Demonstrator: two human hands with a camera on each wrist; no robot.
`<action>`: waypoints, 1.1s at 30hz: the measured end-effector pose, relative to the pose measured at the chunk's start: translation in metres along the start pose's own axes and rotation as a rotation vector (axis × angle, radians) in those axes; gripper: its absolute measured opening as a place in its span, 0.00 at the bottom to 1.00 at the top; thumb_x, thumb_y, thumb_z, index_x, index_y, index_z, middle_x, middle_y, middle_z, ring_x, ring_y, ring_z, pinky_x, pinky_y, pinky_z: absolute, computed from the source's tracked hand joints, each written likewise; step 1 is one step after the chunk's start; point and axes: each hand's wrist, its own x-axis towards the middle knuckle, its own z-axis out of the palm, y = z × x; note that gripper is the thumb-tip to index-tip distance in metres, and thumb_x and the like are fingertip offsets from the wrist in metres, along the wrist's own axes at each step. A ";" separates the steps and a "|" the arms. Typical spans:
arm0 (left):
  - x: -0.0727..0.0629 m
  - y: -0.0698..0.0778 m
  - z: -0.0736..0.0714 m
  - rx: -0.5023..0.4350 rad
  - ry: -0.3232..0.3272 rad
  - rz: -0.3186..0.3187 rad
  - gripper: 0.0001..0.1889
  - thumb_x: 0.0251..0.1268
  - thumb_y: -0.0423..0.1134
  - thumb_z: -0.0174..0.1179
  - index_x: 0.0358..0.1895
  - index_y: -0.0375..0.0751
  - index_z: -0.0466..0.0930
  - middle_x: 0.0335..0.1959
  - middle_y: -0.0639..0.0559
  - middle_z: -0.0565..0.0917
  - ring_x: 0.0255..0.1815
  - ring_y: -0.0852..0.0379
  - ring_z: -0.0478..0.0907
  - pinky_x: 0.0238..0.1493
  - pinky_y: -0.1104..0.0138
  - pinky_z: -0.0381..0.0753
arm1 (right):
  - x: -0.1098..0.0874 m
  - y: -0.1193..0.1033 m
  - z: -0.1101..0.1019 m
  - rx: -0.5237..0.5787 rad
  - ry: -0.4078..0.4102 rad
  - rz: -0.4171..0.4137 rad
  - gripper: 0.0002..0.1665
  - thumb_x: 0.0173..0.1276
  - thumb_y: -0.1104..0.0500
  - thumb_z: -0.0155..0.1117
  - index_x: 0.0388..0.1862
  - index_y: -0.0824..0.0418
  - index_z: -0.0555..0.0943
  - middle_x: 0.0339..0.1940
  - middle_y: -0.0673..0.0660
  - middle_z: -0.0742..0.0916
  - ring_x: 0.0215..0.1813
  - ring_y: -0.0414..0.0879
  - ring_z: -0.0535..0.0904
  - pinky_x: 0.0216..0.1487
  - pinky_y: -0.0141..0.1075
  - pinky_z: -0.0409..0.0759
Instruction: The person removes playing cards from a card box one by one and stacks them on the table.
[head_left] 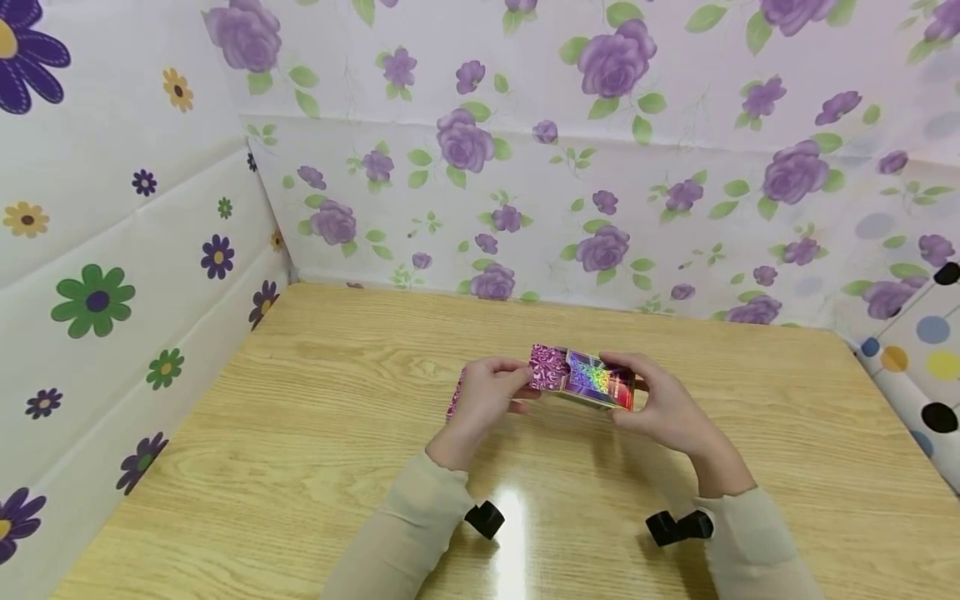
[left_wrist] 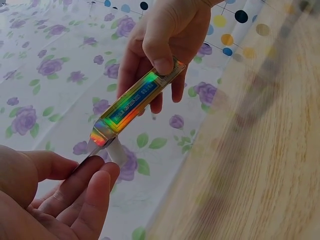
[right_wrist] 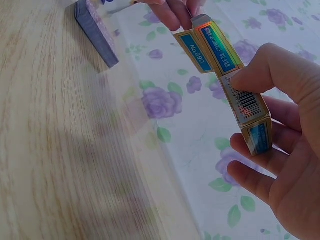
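1. Left hand (head_left: 483, 404): thumb and fingers pinch a purple-backed card (head_left: 547, 368) at the card box (head_left: 598, 381)'s 9 o'clock end, apparently to guide it straight.
2. Right hand (head_left: 663, 408), at 3 o'clock, grips the box's opposite end above the table (head_left: 337, 400), likely leaving that mouth free.
3. The card sits partly inside; flap (right_wrist: 194, 52) folded out; deeper contents hidden.
4. Card stack (right_wrist: 93, 32): on the table, at the left hand's 9 o'clock.
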 end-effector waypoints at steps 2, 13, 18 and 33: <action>0.000 0.001 -0.001 -0.008 0.007 0.002 0.11 0.63 0.34 0.59 0.45 0.30 0.80 0.40 0.38 0.86 0.39 0.45 0.86 0.36 0.59 0.86 | 0.000 0.000 -0.001 0.004 0.000 0.004 0.41 0.52 0.73 0.66 0.67 0.61 0.67 0.63 0.60 0.75 0.59 0.51 0.71 0.60 0.55 0.72; -0.007 0.014 -0.005 0.006 0.027 0.029 0.11 0.63 0.32 0.58 0.45 0.27 0.80 0.39 0.35 0.86 0.38 0.42 0.85 0.29 0.65 0.85 | -0.001 0.003 -0.001 -0.008 0.013 0.020 0.42 0.52 0.73 0.66 0.67 0.62 0.66 0.62 0.58 0.75 0.56 0.45 0.70 0.60 0.52 0.72; 0.002 0.003 -0.008 -0.002 0.034 0.031 0.11 0.63 0.34 0.60 0.44 0.30 0.81 0.37 0.37 0.86 0.36 0.45 0.86 0.26 0.67 0.85 | -0.001 0.003 -0.002 -0.019 0.016 0.015 0.41 0.52 0.73 0.66 0.67 0.62 0.67 0.62 0.59 0.75 0.56 0.44 0.70 0.59 0.53 0.72; 0.004 0.003 -0.015 -0.012 0.046 0.038 0.11 0.63 0.33 0.59 0.44 0.30 0.81 0.38 0.37 0.86 0.33 0.50 0.86 0.31 0.62 0.86 | -0.003 0.005 -0.004 -0.061 0.033 0.002 0.40 0.53 0.70 0.68 0.67 0.60 0.67 0.61 0.58 0.76 0.54 0.36 0.69 0.55 0.34 0.73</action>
